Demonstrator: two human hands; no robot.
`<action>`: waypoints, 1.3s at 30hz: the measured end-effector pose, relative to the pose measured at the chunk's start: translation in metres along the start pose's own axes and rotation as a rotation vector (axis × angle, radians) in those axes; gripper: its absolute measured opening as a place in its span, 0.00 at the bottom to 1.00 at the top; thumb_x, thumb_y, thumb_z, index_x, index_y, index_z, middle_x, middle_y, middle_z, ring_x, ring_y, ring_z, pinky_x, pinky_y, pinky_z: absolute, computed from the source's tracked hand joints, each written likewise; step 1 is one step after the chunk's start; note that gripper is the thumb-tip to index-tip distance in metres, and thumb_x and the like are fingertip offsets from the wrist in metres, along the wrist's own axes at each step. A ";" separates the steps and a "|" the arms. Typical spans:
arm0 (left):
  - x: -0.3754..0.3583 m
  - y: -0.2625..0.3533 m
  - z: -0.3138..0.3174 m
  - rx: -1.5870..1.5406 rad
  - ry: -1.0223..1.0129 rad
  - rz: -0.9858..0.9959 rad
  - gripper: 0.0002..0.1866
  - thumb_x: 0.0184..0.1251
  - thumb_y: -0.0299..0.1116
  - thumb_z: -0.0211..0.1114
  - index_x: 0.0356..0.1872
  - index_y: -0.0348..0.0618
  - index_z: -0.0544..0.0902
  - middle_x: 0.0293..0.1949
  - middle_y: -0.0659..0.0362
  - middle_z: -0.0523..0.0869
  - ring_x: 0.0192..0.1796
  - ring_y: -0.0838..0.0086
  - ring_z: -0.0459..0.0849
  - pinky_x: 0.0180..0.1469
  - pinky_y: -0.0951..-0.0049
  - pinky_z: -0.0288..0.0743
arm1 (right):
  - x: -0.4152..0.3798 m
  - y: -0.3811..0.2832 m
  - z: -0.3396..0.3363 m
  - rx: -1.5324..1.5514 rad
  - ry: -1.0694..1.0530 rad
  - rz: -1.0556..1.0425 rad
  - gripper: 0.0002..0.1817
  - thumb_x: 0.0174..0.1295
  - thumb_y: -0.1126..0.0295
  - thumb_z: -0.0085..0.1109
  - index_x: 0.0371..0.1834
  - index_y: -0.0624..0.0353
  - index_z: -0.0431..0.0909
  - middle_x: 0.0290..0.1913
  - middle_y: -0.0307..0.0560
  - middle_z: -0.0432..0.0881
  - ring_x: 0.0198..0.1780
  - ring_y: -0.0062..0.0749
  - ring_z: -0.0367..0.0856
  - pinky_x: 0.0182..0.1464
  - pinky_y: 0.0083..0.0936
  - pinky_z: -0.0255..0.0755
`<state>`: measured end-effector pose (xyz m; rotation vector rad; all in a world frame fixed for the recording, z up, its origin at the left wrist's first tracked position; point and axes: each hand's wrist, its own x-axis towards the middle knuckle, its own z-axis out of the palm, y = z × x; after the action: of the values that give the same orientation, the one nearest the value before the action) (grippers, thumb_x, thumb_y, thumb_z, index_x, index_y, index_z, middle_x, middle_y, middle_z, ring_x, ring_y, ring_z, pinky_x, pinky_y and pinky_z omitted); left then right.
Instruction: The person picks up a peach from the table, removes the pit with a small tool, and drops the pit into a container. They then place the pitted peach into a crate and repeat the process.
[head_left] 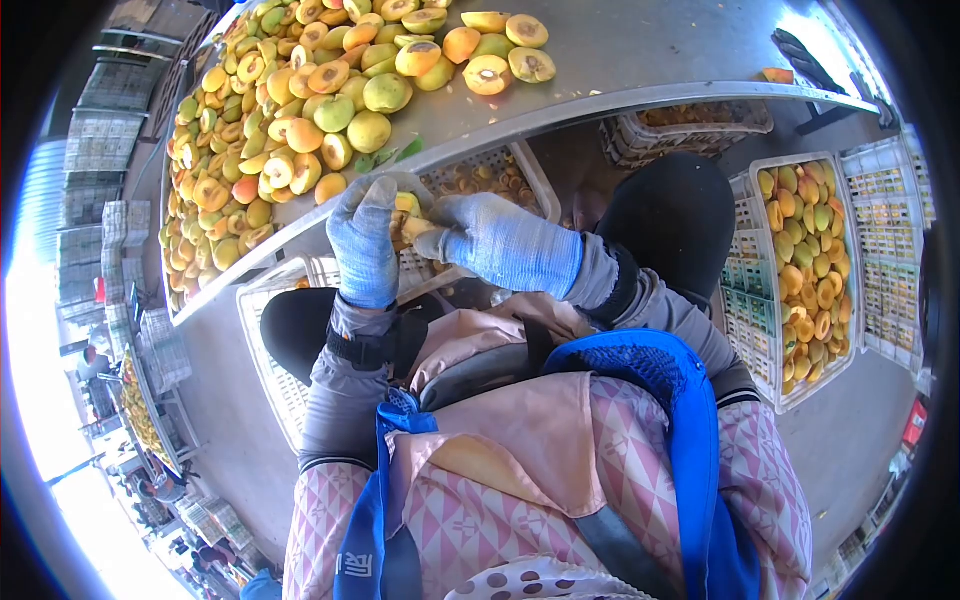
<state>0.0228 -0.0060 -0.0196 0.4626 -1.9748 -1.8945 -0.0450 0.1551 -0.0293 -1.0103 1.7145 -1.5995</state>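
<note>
Both hands wear blue-grey knit gloves and meet just below the table's front edge. My left hand (366,240) has its fingers wrapped round a yellow-orange fruit (407,204). My right hand (500,240) reaches in from the right, its fingers pinched at the lower part of a fruit piece (413,228) between the hands. Whether this is one fruit or two halves is hard to tell. Behind the hands, many halved and whole fruits (300,130) are heaped on the metal table (580,80). A green leaf (408,150) lies near its edge.
Under the table edge is a crate with fruit pieces (545,190). A white crate (262,340) stands at the left knee. On the right stands a crate of fruits (790,400), beside another crate (885,250). Stacked crates and people are at far left.
</note>
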 end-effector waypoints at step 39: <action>-0.034 0.048 -0.222 1.275 0.067 0.202 0.12 0.68 0.25 0.51 0.47 0.37 0.80 0.46 0.49 0.82 0.49 0.57 0.82 0.52 0.64 0.76 | -0.008 0.005 0.003 -0.394 0.295 0.134 0.25 0.64 0.51 0.58 0.46 0.65 0.74 0.31 0.62 0.83 0.36 0.57 0.83 0.39 0.44 0.76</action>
<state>0.1585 -0.1827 0.0340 0.5630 -2.8049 -0.2842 -0.0392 0.1600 -0.0353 -0.8401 2.3120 -1.4088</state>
